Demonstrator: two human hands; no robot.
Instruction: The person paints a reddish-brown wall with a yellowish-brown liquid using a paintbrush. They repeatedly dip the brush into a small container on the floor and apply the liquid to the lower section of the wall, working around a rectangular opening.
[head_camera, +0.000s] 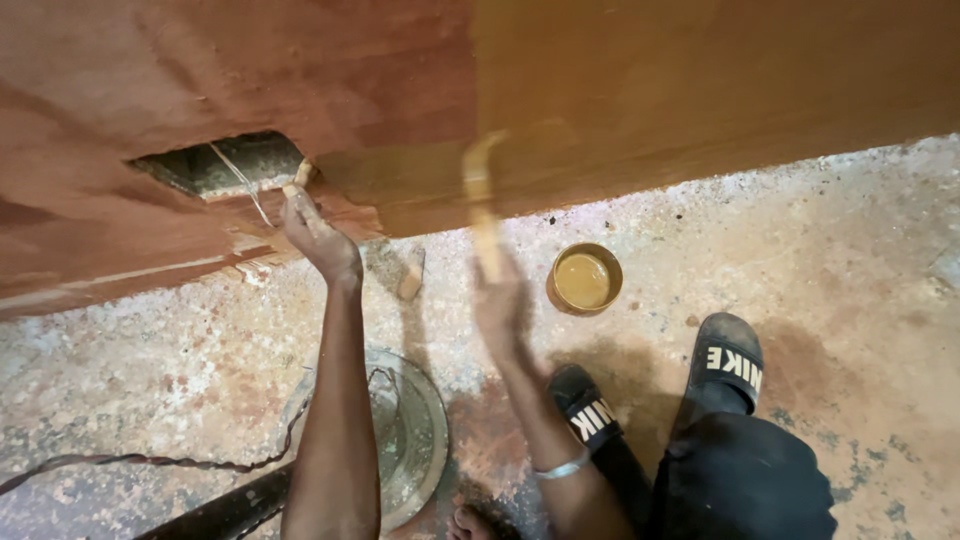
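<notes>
A large wooden panel (600, 90) is standing across the far side of the view, its lower edge meeting the concrete floor (830, 250). An opening (225, 165) is sitting in the panel's left part, with a thin cord (245, 185) hanging across it. The left hand (320, 240) is pressing against the panel just below and right of that opening. To its right, the right hand (498, 305) is holding a brush (482, 200) up against the panel. A small tin (584, 279) is standing on the floor right of that hand. Nearer the viewer, a round metal lid (415, 440) is lying on the floor, partly under the left forearm, and two sandalled feet (728, 358) are resting at the right.
</notes>
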